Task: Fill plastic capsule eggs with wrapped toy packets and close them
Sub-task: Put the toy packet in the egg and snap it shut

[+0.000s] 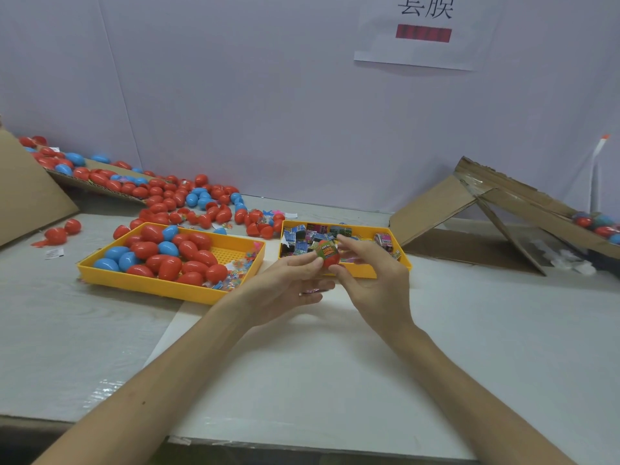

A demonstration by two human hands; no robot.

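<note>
On the white table [469,330], a yellow tray of red and blue eggs [141,283] lies at ten o'clock from the hands, and the packet tray [352,227] at twelve. The left hand [285,280] and right hand [372,273] meet, both pinching one red capsule egg [327,253] over that tray's near edge. The egg's long axis seems tilted eleven-to-five, and it is equally near both hands.

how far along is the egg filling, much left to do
Done: a few eggs lie on the cardboard ramp at far right, maybe finished. In hand: left hand and right hand pinch one red egg. Remaining: a yellow tray of eggs, a pile behind it, and a packet tray well stocked.
</note>
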